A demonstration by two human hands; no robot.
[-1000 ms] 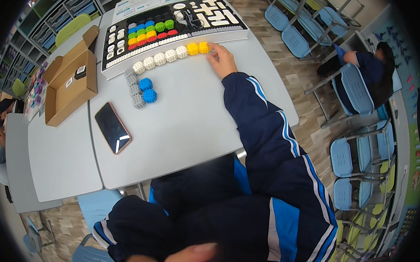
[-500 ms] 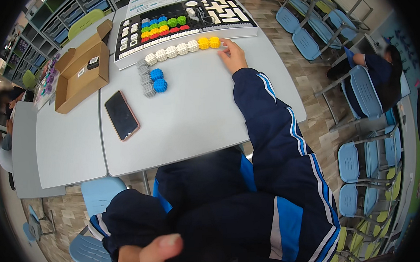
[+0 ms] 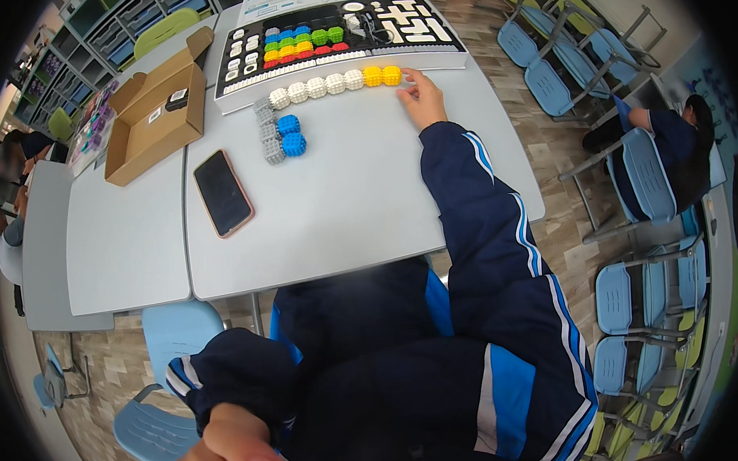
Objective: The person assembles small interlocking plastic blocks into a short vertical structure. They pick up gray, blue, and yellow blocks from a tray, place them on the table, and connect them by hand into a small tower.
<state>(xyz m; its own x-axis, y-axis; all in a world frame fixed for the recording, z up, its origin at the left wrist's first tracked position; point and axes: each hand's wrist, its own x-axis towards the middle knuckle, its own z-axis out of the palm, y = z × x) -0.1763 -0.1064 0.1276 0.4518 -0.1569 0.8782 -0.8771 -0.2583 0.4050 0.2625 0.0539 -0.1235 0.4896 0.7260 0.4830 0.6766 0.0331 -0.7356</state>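
Observation:
A row of knobbly white blocks (image 3: 316, 88) ends on the right in two yellow blocks (image 3: 382, 76). Grey blocks (image 3: 270, 134) run down from the row's left end toward me, with two blue blocks (image 3: 293, 143) along their right side. My right hand (image 3: 422, 101) rests by the right end of the yellow blocks, its fingers loosely bent and apart, holding nothing; whether a fingertip touches the block is unclear. At the lower edge, close to the camera, is my left hand (image 3: 230, 455). Its fingers look curled in under the thumb, and what they hold, if anything, is hidden.
Behind the blocks lies a kit tray (image 3: 249, 95) of coloured and white pieces. A phone (image 3: 223, 193) and an open cardboard box (image 3: 123, 164) are on the tables. Stacked blue chairs (image 3: 612, 289) and a seated person (image 3: 674, 152) are at the right.
My left hand has dropped lower, its thumb now turned downward. My right hand stays by the yellow blocks. The view has shifted slightly, moving the table items right in the picture.

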